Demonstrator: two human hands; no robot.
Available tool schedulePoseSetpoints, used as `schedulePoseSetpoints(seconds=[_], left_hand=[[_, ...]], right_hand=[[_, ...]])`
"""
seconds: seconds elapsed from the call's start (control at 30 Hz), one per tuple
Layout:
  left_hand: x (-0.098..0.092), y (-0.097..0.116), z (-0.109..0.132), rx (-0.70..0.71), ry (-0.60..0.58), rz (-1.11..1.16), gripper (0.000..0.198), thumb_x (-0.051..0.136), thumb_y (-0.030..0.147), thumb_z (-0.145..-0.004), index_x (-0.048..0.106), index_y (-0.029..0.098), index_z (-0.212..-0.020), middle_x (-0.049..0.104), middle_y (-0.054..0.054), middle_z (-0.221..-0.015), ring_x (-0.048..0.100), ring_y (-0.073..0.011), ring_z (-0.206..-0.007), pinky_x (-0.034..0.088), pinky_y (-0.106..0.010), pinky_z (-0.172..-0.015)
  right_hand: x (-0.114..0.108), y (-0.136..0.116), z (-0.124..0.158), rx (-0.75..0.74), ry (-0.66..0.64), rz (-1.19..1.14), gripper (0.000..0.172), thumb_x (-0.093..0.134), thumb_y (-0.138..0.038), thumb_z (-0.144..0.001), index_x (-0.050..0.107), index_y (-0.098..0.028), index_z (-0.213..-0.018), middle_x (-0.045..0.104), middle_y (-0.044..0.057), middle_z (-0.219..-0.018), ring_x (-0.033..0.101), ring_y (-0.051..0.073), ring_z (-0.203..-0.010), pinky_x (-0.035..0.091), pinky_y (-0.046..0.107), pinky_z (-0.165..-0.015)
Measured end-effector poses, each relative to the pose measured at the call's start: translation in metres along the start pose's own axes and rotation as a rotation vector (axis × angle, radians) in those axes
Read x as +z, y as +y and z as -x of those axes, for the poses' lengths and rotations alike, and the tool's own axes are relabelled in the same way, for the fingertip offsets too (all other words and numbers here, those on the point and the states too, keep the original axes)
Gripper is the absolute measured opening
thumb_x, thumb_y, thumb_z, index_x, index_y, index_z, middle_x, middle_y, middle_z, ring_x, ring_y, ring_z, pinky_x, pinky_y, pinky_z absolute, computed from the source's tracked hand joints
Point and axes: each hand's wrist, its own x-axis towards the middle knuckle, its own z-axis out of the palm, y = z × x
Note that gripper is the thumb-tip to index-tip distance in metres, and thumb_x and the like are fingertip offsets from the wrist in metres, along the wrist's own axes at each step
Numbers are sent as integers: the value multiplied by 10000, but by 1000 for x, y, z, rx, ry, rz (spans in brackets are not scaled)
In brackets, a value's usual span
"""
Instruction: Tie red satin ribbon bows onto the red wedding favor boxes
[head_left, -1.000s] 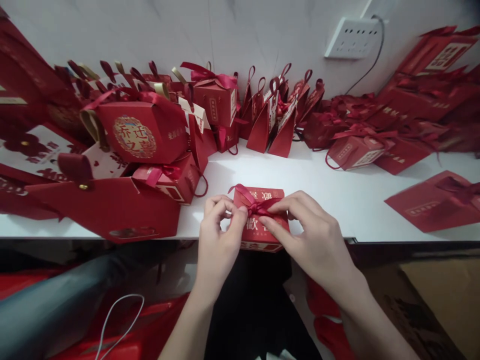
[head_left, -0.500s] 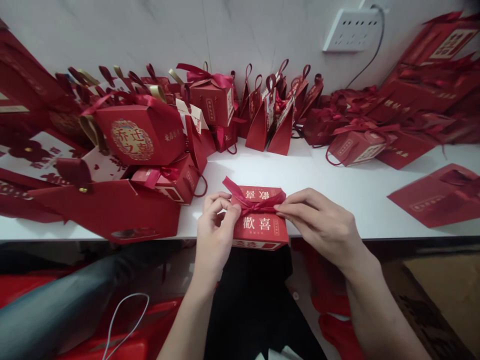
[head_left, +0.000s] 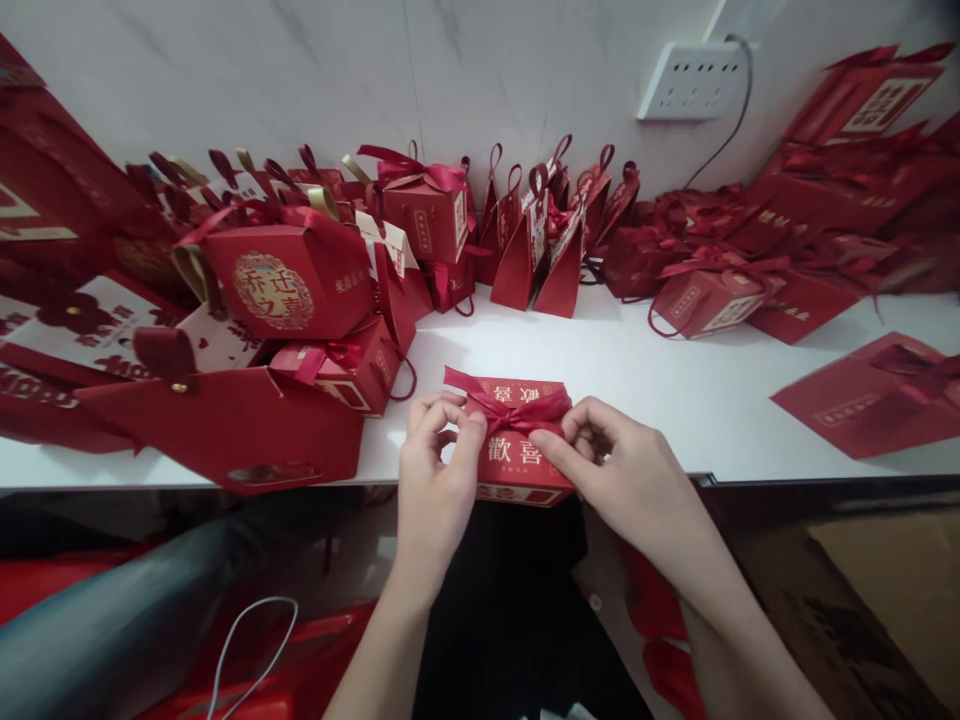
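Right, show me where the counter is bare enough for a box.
Widest bare counter lies right of the gift box, up to the flat bag. A smaller strip runs behind it, before the standing pouches. Boxes crowd the left side and back wall.

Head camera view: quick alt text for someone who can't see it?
The left hand and right hand pinch the dark red satin ribbon tied in a bow on a small red cardboard gift box at the near edge of a white tabletop. Many red paper gift bags and boxes crowd the back wall.
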Motion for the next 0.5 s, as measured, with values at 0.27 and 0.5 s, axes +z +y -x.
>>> schedulePoseSetpoints(seconds=[0.27,0.5], left_hand=[[-1,-1,-2,6,12,19,183,520,250,-823,487,197,-650,490,-3,-848,530,-128,-823,443,-218,-716],[0,-4,-3,15,-17,49,189,526,243,-824,488,195,-646,465,7,-803,499,-117,-764,422,-215,-694]], right_hand=[[-3,8,-12,107,-175,-470,257,693,-379,-701,551,-171,-652,548,-17,-619,489,105,-564,399,228,-533],[0,20,-18,311,-330,-924,331,783,-384,-643,536,-164,-665,573,-26,-628,516,88,-572,393,218,-573]])
